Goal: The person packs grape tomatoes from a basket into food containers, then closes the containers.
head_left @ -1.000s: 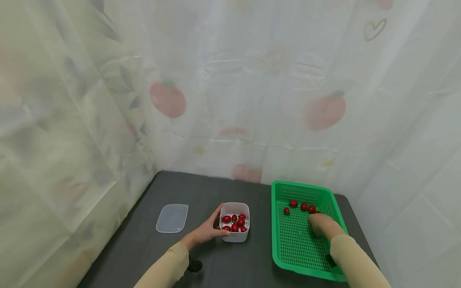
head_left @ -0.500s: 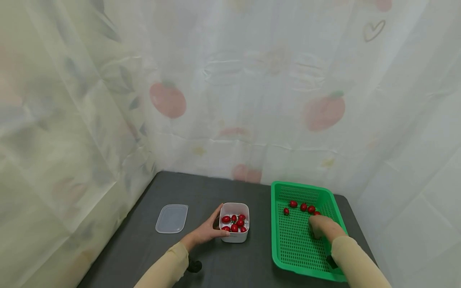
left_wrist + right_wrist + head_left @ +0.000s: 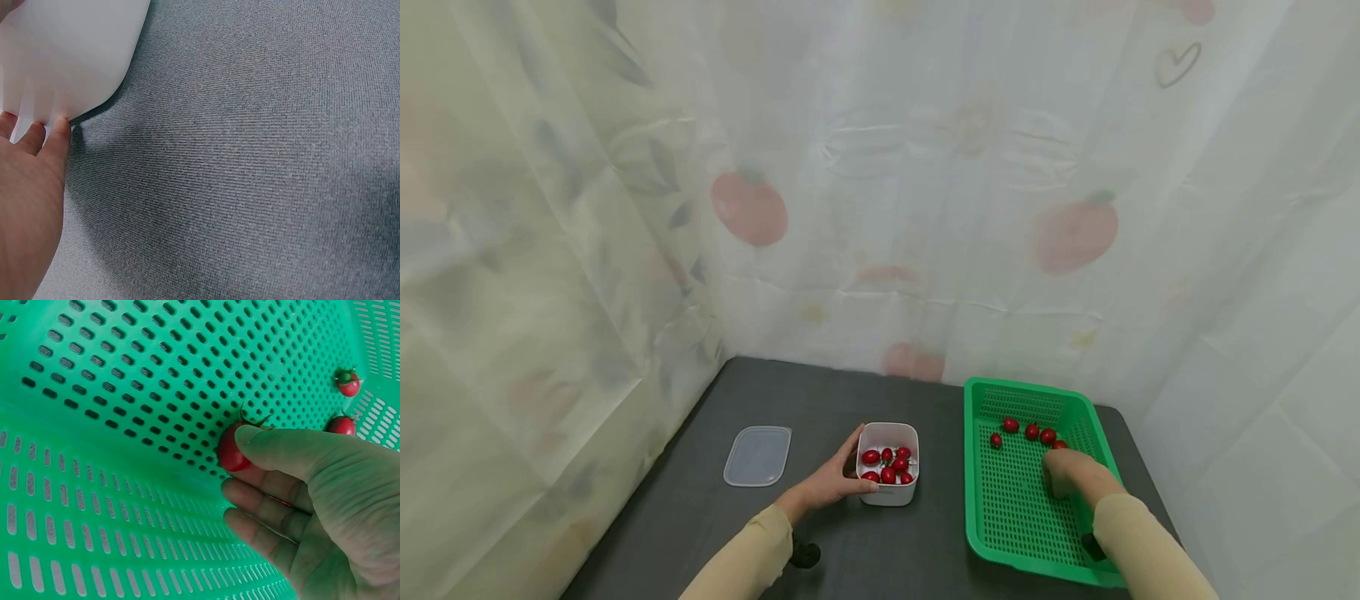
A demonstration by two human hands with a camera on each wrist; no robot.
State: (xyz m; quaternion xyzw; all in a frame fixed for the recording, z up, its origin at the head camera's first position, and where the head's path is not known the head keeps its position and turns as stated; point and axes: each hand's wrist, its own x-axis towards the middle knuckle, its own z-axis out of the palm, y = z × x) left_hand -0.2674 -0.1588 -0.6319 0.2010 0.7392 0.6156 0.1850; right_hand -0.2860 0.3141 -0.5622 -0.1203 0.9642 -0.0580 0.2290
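Note:
In the head view my left hand holds a white plastic container at its left side, the thumb on the front rim and the fingers round the far left corner. Several red cherry tomatoes lie inside it. The left wrist view shows fingertips against the white wall. Inside a green perforated basket, my right hand pinches a cherry tomato between thumb and fingers, clearest in the right wrist view. Its green stem shows by the thumb tip. More cherry tomatoes lie toward the basket's far side.
A translucent square lid lies on the dark grey table, left of the container. The basket stands at the table's right side. Printed curtains hang behind the table and along both sides.

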